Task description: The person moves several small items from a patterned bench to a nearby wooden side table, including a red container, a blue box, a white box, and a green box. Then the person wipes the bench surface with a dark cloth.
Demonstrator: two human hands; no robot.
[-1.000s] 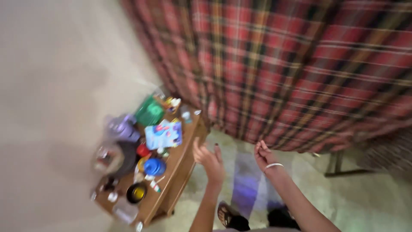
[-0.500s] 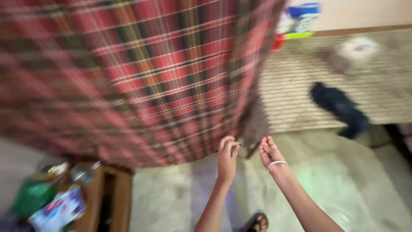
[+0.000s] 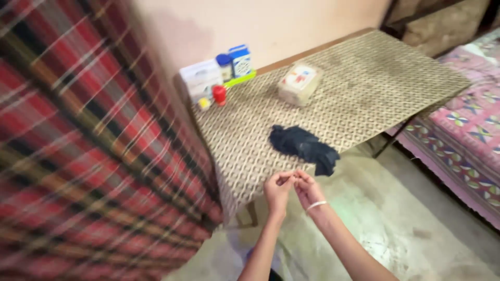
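Patterned table [image 3: 364,88]: clear box [image 3: 298,83] holding packets; hands [image 3: 291,190] touching.

We see a plaid cloth [image 3: 88,151] in red, dark green and black with thin yellow and white lines. The worktop [image 3: 364,88] wears a cover of small beige-and-brown lattice pattern. On it lies a dark navy, almost black, crumpled cloth [image 3: 303,145]. By the wall stand a white box [image 3: 200,78], a blue-lidded jar [image 3: 225,66], a blue-and-white carton [image 3: 240,60], a red-capped bottle [image 3: 220,95] and a small yellow cap [image 3: 204,103]. A lime-green strip [image 3: 240,79] lies beneath the carton. The bedspread [image 3: 469,125] is pink with a blue-and-yellow flower pattern. A white bangle [image 3: 315,205] circles our right wrist. The wall [image 3: 291,26] is pale peach, the floor [image 3: 406,229] mottled grey-green.
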